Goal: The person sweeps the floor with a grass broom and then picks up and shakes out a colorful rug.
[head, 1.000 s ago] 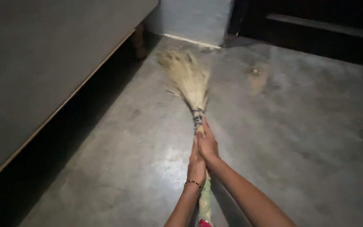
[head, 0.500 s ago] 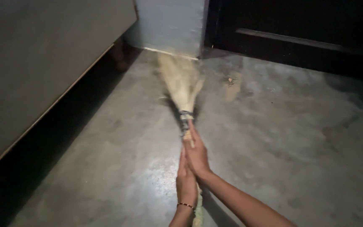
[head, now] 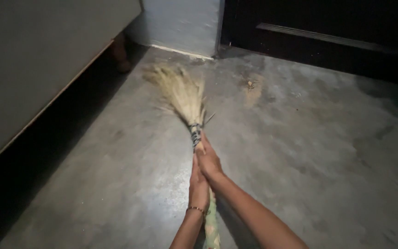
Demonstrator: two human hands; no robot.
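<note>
Both my hands grip a grass broom on its handle, just below the dark binding. My right hand sits higher, close to the binding; my left hand, with a thin bangle on the wrist, holds right behind it. The broom's pale straw head fans out on the grey concrete floor, pointing up and left toward the corner. The handle's light green end runs down between my forearms to the bottom edge.
A grey bed or cabinet side fills the left, with a dark gap beneath it and a wooden leg. A pale wall base and dark door stand ahead. A small dirt patch lies on the floor.
The broom head has swung left across the floor, away from the wall base. My hands have stayed together on the handle and shifted slightly left.
</note>
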